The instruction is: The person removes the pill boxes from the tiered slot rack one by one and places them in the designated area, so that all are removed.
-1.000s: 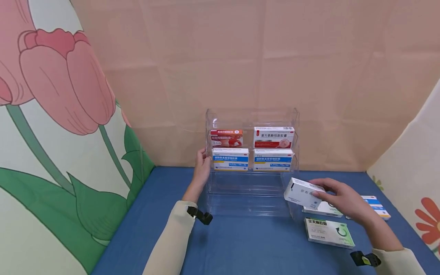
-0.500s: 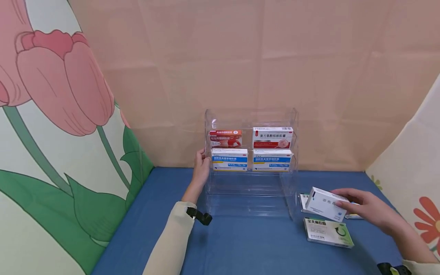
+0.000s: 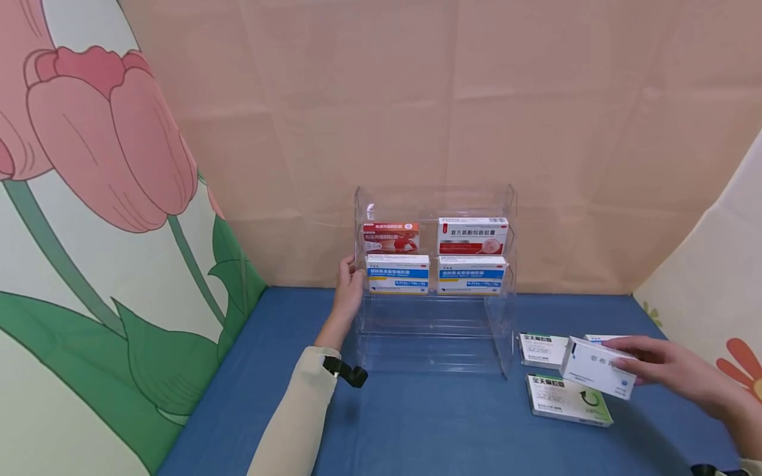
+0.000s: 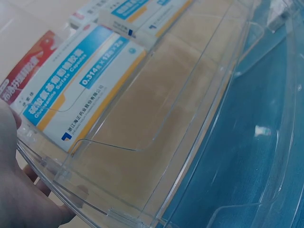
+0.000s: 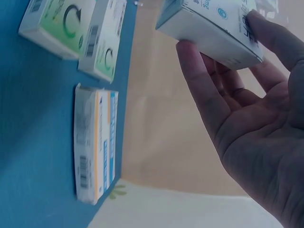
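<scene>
A person's right hand (image 3: 673, 370) pinches a raised white medicine box (image 3: 597, 368) between thumb and fingers, with two green-and-white boxes (image 3: 565, 403) lying to that hand's left on a blue table (image 3: 440, 430), as the left hand (image 3: 350, 291) grips the side of a clear rack (image 3: 428, 327) whose four boxes (image 3: 397, 275) stand just to its right.

Creased beige backdrop (image 3: 297, 119) behind blue tabletop (image 3: 428, 423), tulip-painted panel (image 3: 113, 152) at left

The right hand (image 3: 669, 370) pinches a white box (image 3: 597, 370) while the left hand (image 3: 348, 291) holds a clear rack (image 3: 428, 327)
</scene>
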The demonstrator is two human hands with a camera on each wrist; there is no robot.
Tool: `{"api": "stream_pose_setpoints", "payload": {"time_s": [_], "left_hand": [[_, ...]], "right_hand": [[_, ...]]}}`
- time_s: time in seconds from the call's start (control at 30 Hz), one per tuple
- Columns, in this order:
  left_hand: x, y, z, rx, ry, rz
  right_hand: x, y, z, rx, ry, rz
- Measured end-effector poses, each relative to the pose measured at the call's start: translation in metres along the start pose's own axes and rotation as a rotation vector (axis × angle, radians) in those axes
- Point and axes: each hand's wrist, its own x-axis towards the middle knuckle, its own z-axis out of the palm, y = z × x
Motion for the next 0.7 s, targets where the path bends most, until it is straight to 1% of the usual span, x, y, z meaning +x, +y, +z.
{"api": "stream_pose_setpoints", "payload": {"time_s": [0.1, 0.17, 0.43, 0.5, 0.6, 0.7], "left_hand": [[0.000, 0.002, 0.001, 0.006, 0.000, -0.001], [0.001, 0.004, 0.001, 0.006, -0.002, 0.000], [0.001, 0.004, 0.001, 0.007, -0.016, 0.010], [0.000, 0.004, 0.001, 0.009, -0.016, 0.005], [-0.002, 0.005, 0.000, 0.007, -0.023, -0.004], [-0.003, 0.004, 0.000, 0.005, -0.027, -0.012]], "right_hand": [[-0.005, 0.008, -0.004, -0.005, -0.007, 0.031], [-0.007, 0.013, -0.008, -0.003, -0.027, 0.053], [-0.010, 0.035, -0.023, 0.051, -0.085, 0.198], [-0.011, 0.041, -0.025, 0.048, -0.091, 0.205], [-0.013, 0.050, -0.027, 0.033, -0.079, 0.226], [-0.015, 0.058, -0.030, 0.016, -0.063, 0.224]]}}
